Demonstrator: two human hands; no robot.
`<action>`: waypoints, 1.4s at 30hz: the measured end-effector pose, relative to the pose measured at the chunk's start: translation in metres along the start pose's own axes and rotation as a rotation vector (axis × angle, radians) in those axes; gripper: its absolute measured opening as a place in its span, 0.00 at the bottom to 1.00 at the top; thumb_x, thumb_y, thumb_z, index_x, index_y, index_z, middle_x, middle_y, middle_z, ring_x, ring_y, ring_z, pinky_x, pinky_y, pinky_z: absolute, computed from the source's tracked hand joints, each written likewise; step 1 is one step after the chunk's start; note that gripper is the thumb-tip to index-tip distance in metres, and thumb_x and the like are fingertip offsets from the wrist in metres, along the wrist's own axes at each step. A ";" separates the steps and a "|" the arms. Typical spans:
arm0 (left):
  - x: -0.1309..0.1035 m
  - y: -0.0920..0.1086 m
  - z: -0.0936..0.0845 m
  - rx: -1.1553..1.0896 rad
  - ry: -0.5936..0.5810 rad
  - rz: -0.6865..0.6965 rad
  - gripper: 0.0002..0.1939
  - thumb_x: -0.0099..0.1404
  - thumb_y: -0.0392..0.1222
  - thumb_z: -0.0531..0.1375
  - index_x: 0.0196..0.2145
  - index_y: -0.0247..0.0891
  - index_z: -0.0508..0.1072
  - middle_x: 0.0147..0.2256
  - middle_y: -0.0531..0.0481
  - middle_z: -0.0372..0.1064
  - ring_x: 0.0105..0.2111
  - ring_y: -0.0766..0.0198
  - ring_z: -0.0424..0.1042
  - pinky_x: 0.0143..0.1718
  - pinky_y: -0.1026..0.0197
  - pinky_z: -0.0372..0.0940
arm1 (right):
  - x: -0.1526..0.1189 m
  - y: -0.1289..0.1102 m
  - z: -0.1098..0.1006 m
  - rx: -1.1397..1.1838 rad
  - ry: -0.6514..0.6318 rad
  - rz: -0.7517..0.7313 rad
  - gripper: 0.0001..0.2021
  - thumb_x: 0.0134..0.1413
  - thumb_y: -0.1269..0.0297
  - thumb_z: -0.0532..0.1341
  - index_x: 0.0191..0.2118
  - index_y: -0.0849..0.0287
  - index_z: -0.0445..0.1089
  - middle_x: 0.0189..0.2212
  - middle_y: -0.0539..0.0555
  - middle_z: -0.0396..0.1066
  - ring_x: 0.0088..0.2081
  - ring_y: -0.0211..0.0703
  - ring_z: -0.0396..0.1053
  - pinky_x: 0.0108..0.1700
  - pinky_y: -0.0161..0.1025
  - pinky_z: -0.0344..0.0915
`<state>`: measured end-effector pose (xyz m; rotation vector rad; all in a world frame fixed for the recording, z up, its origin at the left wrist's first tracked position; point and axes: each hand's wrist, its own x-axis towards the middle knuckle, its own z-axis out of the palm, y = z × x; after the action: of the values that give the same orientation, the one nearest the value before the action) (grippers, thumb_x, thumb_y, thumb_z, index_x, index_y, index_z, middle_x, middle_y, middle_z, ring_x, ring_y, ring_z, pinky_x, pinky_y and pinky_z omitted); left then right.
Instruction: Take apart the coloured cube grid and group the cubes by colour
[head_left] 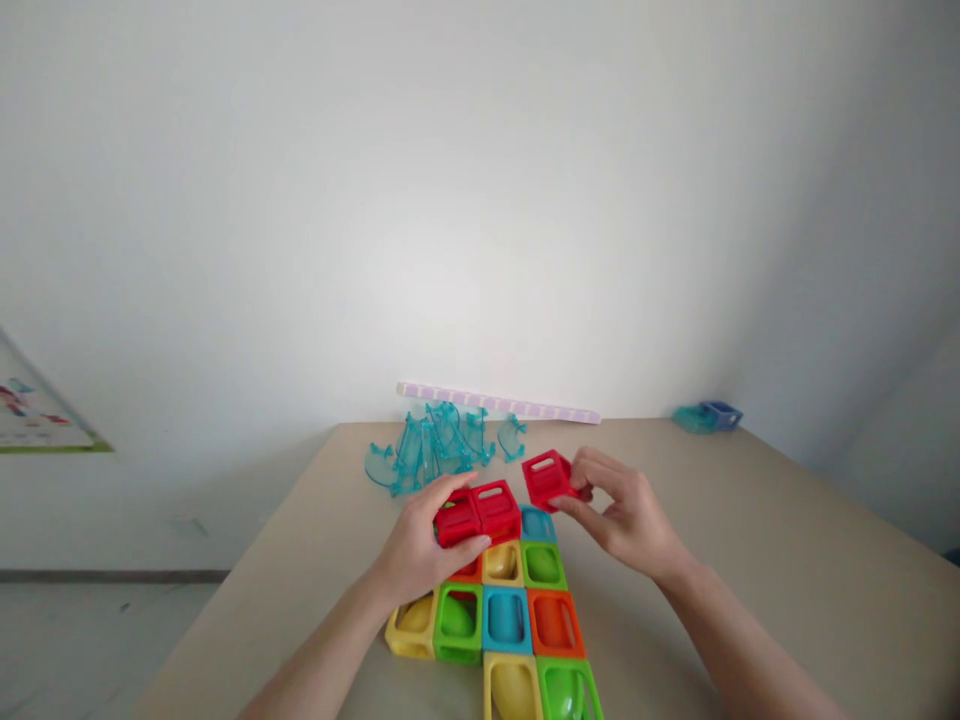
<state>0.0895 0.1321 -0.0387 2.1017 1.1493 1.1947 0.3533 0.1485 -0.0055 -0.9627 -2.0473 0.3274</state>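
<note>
Two joined red cube frames are in my left hand, its thumb and fingers closed around them above the back left part of a block assembly. A single red cube frame is pinched in my right hand, raised a little to the right of the joined pair, with a gap between. Below lies the assembly of yellow, green, blue and orange cube frames, several holding rounded pieces inside. My left hand and the red pair hide its back left portion.
Translucent teal curved pieces lie in a pile at the back left of the beige table. Behind them a pale purple patterned strip rests along the wall. A dark blue cube frame sits beside a teal piece at the back right.
</note>
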 end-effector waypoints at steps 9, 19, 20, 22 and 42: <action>0.001 -0.003 -0.004 -0.194 0.092 0.005 0.21 0.57 0.38 0.65 0.48 0.41 0.68 0.46 0.46 0.68 0.45 0.57 0.71 0.48 0.56 0.67 | -0.009 -0.013 0.046 0.244 0.107 0.012 0.08 0.59 0.64 0.60 0.29 0.57 0.65 0.31 0.52 0.61 0.33 0.41 0.63 0.35 0.37 0.63; -0.003 -0.005 -0.006 -0.195 0.097 0.037 0.23 0.55 0.40 0.64 0.49 0.40 0.66 0.46 0.44 0.68 0.44 0.56 0.72 0.47 0.55 0.68 | -0.010 -0.007 0.052 0.452 0.048 0.110 0.06 0.59 0.60 0.60 0.35 0.57 0.68 0.52 0.58 0.59 0.55 0.51 0.61 0.42 0.38 0.71; -0.004 -0.006 -0.005 -0.223 0.096 0.008 0.25 0.55 0.40 0.64 0.50 0.40 0.64 0.46 0.45 0.69 0.42 0.57 0.73 0.45 0.56 0.69 | -0.011 -0.008 0.053 0.486 0.054 0.110 0.06 0.58 0.61 0.61 0.36 0.56 0.66 0.53 0.58 0.59 0.55 0.51 0.62 0.45 0.40 0.70; -0.006 -0.007 -0.005 -0.253 0.092 -0.032 0.26 0.54 0.40 0.65 0.50 0.40 0.62 0.45 0.45 0.70 0.40 0.58 0.74 0.43 0.58 0.70 | -0.012 -0.011 0.056 0.573 0.075 0.107 0.12 0.55 0.61 0.65 0.40 0.54 0.60 0.54 0.58 0.61 0.53 0.49 0.65 0.49 0.44 0.68; 0.002 -0.015 -0.018 -0.038 -0.147 0.007 0.23 0.50 0.46 0.68 0.44 0.39 0.73 0.39 0.48 0.74 0.37 0.59 0.73 0.41 0.60 0.67 | -0.012 -0.010 0.062 0.548 -0.238 0.419 0.25 0.39 0.58 0.73 0.44 0.60 0.70 0.37 0.53 0.75 0.35 0.46 0.73 0.39 0.41 0.71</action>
<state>0.0682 0.1417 -0.0398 2.1278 1.0455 1.0374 0.3043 0.1400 -0.0458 -1.0235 -1.7869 1.2057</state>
